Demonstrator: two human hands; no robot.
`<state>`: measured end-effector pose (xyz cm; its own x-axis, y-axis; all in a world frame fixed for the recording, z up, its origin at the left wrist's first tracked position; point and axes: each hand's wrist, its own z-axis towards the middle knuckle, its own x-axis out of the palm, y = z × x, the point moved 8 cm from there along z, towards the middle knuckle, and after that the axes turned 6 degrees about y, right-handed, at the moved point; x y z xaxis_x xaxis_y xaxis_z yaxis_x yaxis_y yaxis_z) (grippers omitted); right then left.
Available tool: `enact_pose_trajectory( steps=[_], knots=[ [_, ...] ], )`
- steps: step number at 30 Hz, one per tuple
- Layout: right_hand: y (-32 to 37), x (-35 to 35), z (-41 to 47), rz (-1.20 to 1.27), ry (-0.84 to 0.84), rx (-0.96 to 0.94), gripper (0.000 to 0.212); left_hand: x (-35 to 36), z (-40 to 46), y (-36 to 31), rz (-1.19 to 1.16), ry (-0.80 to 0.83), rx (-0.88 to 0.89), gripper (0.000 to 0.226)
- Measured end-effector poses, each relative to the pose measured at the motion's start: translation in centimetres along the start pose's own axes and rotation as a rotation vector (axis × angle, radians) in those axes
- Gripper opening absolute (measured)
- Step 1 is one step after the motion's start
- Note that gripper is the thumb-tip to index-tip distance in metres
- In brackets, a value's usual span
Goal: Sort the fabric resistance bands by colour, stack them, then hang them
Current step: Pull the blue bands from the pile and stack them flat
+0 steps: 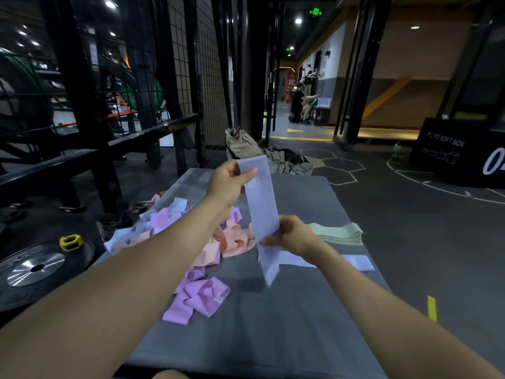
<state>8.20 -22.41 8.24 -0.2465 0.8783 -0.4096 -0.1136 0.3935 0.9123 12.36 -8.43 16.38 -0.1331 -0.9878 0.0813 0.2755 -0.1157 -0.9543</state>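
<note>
Dim indoor scene, lit by small ceiling spotlights (110, 4) that blow out to white glare; a green exit sign (315, 12) glows overhead; corridor beyond brighter, warm-toned; soft shadow on the grey mat (300, 310) under the held pale band (262, 214); wide-angle bending at edges; band's lower end slightly motion-blurred; background soft, noisy.

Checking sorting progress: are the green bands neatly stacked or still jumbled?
Stacked. The green bands lie flat in one aligned pile on the grey mat, beyond the right hand, unlike the loose pink and peach heap.
</note>
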Motion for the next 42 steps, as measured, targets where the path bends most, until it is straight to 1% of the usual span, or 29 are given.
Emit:
enact_pose_trajectory(
  steps=[3,5,7,9,11,13,15,17,19,20,22,23,25,27,30,34,36,38,41,42],
  knots=[
    [-1.7,-0.5,-0.6,-0.223,0.064,0.058,0.011,-2.3,0.4,0.4,-0.064,-0.112,-0.019,0.018],
    [-3.0,-1.6,-1.1,-0.329,0.065,0.102,0.031,-3.3,0.3,1.2,-0.056,-0.146,-0.024,0.02],
    [-4.2,-3.1,-1.7,-0.422,0.016,0.137,0.043,-4.1,-0.1,2.6,-0.003,-0.18,-0.058,0.02],
    [-5.8,-4.8,-2.1,-0.504,-0.004,0.187,0.041,-4.9,-0.2,4.7,0.052,-0.231,-0.103,0.016],
    [-8.4,-6.7,-2.5,-0.562,-0.019,0.28,0.032,-5.3,-0.6,6.7,0.056,-0.294,-0.161,0.007],
    [-10.5,-8.6,-3.3,-0.531,-0.072,0.351,0.023,-5.1,-0.8,9.0,0.078,-0.322,-0.236,0.007],
    [-12.4,-10.6,-4.1,-0.415,-0.175,0.405,0.024,-3.9,-1.2,11.0,0.046,-0.325,-0.303,0.007],
    [-14.4,-12.5,-4.6,-0.249,-0.293,0.457,0.024,-2.1,-1.8,13.4,-0.128,-0.314,-0.409,0.013],
    [-16.2,-14.3,-4.9,-0.166,-0.415,0.496,0.02,-0.1,-1.8,16.2,-0.287,-0.261,-0.505,0.019],
    [-17.0,-15.3,-5.0,-0.166,-0.476,0.512,0.017,0.4,-1.6,17.3,-0.257,-0.257,-0.523,0.021],
    [-18.0,-16.9,-5.3,-0.174,-0.617,0.516,0.012,0.5,-0.8,18.8,-0.016,-0.265,-0.503,0.02],
    [-18.4,-17.5,-5.6,-0.154,-0.677,0.525,0.016,0.7,-0.6,19.3,0.11,-0.26,-0.486,0.019],
    [-19.4,-18.5,-5.9,-0.11,-0.752,0.54,0.018,1.3,0.0,20.5,0.283,-0.227,-0.459,0.023],
    [-20.1,-19.1,-5.7,-0.148,-0.772,0.539,0.019,1.6,0.3,21.7,0.407,-0.192,-0.462,0.027],
    [-21.0,-19.4,-5.1,-0.222,-0.757,0.52,0.021,1.9,0.4,23.1,0.596,-0.124,-0.506,0.027],
    [-22.2,-19.2,-5.0,-0.275,-0.748,0.522,0.02,2.0,0.6,23.5,0.859,-0.064,-0.48,0.03],
    [-22.4,-19.0,-4.9,-0.296,-0.748,0.526,0.019,2.2,0.8,23.4,0.918,-0.058,-0.447,0.031],
    [-22.3,-18.9,-4.8,-0.314,-0.747,0.525,0.017,2.1,0.9,23.7,0.918,-0.055,-0.439,0.029],
    [-22.3,-18.9,-4.7,-0.349,-0.737,0.52,0.018,2.2,0.9,23.7,0.896,-0.065,-0.426,0.016],
    [-22.2,-18.8,-4.6,-0.37,-0.732,0.521,0.02,2.3,0.8,23.7,0.889,-0.069,-0.422,0.016]
  ],
)
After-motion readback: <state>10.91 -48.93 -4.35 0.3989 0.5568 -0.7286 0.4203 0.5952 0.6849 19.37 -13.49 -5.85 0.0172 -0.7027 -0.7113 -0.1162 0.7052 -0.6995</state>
